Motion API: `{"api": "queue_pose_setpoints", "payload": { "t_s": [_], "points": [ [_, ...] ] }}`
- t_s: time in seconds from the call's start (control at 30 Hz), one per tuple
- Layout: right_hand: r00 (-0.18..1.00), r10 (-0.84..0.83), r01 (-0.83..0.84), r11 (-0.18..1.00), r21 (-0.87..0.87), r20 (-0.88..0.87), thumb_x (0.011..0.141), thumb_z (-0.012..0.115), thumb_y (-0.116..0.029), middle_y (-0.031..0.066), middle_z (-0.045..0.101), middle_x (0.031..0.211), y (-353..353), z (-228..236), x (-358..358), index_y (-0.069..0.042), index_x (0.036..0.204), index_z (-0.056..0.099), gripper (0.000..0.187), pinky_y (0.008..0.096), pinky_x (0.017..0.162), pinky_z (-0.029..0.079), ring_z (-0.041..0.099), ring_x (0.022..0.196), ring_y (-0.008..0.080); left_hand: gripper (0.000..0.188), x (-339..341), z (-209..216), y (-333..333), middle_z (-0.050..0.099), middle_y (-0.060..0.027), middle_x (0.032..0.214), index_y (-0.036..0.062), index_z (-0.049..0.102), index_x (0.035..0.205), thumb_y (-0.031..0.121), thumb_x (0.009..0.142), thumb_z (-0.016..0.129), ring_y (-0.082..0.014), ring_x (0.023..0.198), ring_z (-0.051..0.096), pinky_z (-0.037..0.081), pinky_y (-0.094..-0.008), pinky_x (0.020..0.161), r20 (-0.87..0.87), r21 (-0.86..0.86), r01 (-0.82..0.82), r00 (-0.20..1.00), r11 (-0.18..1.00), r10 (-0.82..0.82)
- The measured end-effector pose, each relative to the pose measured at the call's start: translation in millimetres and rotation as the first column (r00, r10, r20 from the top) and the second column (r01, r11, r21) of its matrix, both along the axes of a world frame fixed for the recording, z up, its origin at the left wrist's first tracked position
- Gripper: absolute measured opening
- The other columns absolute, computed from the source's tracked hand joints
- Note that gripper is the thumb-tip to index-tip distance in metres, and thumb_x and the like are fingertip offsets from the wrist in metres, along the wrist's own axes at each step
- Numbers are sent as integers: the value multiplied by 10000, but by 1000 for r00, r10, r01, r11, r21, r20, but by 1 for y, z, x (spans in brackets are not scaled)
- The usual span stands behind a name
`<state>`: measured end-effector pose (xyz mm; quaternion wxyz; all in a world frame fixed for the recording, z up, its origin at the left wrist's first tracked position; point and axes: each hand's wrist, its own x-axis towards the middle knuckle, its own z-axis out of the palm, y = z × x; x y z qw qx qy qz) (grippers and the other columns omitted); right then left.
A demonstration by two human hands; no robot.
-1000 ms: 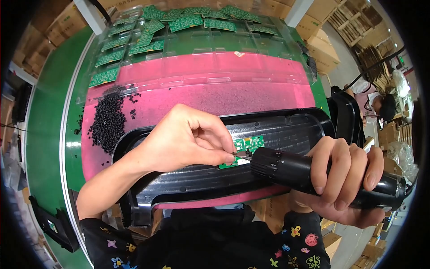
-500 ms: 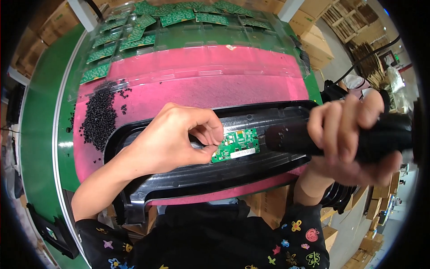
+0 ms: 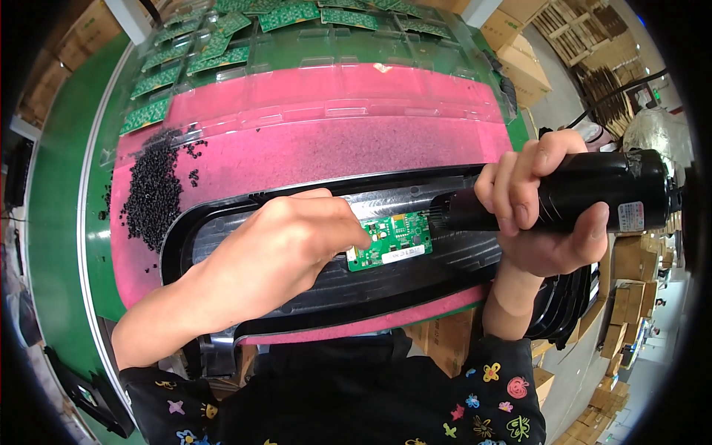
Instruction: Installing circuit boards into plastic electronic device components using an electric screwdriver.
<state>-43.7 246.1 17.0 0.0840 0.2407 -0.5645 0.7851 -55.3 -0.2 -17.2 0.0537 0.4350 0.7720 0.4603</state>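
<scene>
A green circuit board (image 3: 393,236) with a white label lies inside a long black plastic housing (image 3: 319,300). My left hand (image 3: 293,237) is closed at the board's left edge, its index fingertip resting on it; the thumb is hidden under the hand. In my right hand (image 3: 538,189) is a black cylindrical electric screwdriver (image 3: 593,189), held with the fingers over the top and the thumb below. The screwdriver's dark front end reaches left to the board's right edge. Whether its bit touches a screw cannot be made out.
A pile of small black screws (image 3: 150,196) lies on the pink mat (image 3: 356,144), left of the housing. Beyond stands a clear plastic tray (image 3: 437,85) with several green boards (image 3: 289,15). More black housings (image 3: 567,308) are at the right. Cardboard boxes (image 3: 523,70) stand behind.
My right hand has brought the screwdriver slightly left, its front end now at the board's right edge. My left hand has turned from a visible pinch to curled fingers over the board's left edge.
</scene>
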Motion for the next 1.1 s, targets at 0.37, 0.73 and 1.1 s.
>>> {"api": "queue_pose_setpoints", "payload": {
  "t_s": [0.37, 0.73, 1.1],
  "points": [
    [998, -35, 29, 991, 128, 50, 859, 579, -538, -20, 449, 574, -8, 4, -4, -42, 917, 458, 514, 241, 458, 299, 366, 428, 76, 431, 11, 6, -4, 588, -88, 845, 63, 723, 1042, -108, 667, 597, -266, 832, 597, 523, -376, 689, -75, -352, -39, 997, 935, 14],
    [984, -172, 162, 968, 191, 36, 857, 571, -469, -25, 422, 556, -18, -3, -4, -23, 948, 501, 461, 248, 457, 306, 360, 426, 79, 441, 11, 6, -6, 593, -74, 812, 76, 734, 1045, -77, 651, 610, -253, 807, 583, 518, -363, 673, -191, -435, -77, 981, 897, -8],
    [988, 100, -134, 927, -349, -113, 867, 622, -416, -25, 496, 644, -27, 25, 28, -83, 952, 468, 376, 248, 580, 398, 474, 490, 75, 215, 2, 6, 2, 689, -108, 818, -6, 683, 970, -21, 762, 734, -221, 749, 692, 553, -303, 652, 93, 97, -67, 994, 993, 58]
  ]
}}
